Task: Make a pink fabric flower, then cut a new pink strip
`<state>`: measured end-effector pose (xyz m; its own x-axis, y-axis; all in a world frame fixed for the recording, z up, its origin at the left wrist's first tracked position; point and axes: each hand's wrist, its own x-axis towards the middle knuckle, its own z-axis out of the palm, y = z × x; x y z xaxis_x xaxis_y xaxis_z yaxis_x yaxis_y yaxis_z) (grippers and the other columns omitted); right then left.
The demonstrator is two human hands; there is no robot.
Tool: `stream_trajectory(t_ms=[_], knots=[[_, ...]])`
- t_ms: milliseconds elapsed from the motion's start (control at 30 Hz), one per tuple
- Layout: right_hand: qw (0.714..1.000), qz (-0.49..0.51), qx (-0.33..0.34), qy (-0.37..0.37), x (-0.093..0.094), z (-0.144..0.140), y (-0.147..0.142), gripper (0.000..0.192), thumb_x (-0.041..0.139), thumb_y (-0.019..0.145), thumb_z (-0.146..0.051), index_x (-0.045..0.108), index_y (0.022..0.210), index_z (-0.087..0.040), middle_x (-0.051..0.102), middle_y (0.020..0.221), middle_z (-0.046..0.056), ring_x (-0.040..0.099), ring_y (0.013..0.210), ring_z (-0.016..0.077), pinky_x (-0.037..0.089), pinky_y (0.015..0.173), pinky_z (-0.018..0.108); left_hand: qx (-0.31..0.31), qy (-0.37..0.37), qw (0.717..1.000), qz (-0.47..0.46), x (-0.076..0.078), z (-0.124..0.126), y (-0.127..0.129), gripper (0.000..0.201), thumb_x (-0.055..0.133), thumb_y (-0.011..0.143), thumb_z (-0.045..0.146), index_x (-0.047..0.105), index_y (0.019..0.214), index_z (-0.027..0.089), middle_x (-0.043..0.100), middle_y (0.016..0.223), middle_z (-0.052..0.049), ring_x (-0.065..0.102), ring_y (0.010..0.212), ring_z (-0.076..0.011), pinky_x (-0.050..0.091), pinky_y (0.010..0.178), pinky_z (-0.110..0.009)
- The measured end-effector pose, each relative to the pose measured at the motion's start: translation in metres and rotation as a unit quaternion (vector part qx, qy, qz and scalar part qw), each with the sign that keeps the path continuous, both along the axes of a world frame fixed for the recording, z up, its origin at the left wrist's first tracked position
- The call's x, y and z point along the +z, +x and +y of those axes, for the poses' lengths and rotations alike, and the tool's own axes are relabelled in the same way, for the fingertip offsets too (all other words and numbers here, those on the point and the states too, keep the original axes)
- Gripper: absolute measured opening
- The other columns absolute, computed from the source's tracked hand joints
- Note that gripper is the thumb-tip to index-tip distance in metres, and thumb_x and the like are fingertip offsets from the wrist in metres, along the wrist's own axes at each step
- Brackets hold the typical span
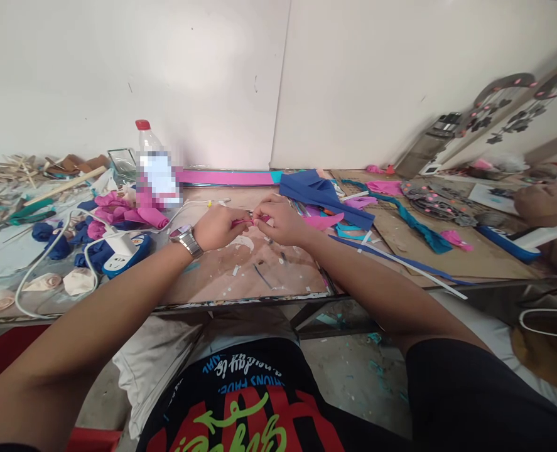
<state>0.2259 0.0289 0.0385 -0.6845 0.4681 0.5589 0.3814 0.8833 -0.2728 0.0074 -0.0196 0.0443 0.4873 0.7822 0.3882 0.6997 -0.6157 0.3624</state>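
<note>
Both my hands meet over the worktable (259, 276), just in front of the blurred-label plastic bottle (152, 166) and a little to its right. Left hand (219, 227) and right hand (282, 221) are each pinched shut on the same small pink strip (246, 220), fingertips nearly touching, the strip spanning the short gap between them. Strip looks like thin foam or fabric: light, soft, limp, likely to crease or tear if pulled hard, so I judge a fingertip pinch near each end the right hold, with little force. Wristwatch (186, 239) on my left wrist. Left of the bottle: pink and blue scraps (118, 210), a white power strip (120, 248) with cable, cream rolled flowers (45, 281). Right of the bottle, past my hands: folded blue sheet (323, 194), more pink offcuts. Far right of the bottle, another person's hand (542, 201) rests at the table edge, well apart from mine.
</note>
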Motion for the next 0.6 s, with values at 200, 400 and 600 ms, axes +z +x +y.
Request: stream_trajectory(t_ms=[200,400,600], knots=[[1.0,0.015,0.005,-0.005,0.0039,0.0012,0.003,0.013,0.06,0.089,-0.025,0.069,0.082,-0.019,0.072,0.081,0.004,0.062,0.085,0.0216,0.039,0.085,0.036,0.0,-0.094,0.994,-0.064,-0.0005,0.0015,-0.0006,0.034,0.056,0.096,0.044,0.072,0.082,0.018,0.078,0.079,-0.002,0.073,0.07,-0.015,0.049,0.065,-0.024],[0.998,0.006,0.059,-0.004,0.0017,0.0055,0.0046,0.016,0.064,0.092,-0.033,0.074,0.088,-0.021,0.077,0.082,0.003,0.065,0.079,0.0198,0.043,0.082,0.035,-0.02,-0.204,0.972,-0.116,-0.0026,0.0028,0.0018,0.03,0.062,0.092,0.046,0.071,0.084,0.018,0.078,0.081,-0.004,0.075,0.074,-0.017,0.056,0.065,-0.024],[0.997,0.025,0.066,0.015,0.0003,0.0067,0.004,0.018,0.063,0.094,-0.034,0.076,0.09,-0.022,0.078,0.084,0.004,0.068,0.079,0.0199,0.045,0.082,0.036,-0.04,-0.333,0.92,-0.204,0.0016,0.003,0.003,0.038,0.071,0.085,0.052,0.069,0.083,0.015,0.077,0.08,-0.008,0.074,0.068,-0.0162,0.059,0.065,-0.026]])
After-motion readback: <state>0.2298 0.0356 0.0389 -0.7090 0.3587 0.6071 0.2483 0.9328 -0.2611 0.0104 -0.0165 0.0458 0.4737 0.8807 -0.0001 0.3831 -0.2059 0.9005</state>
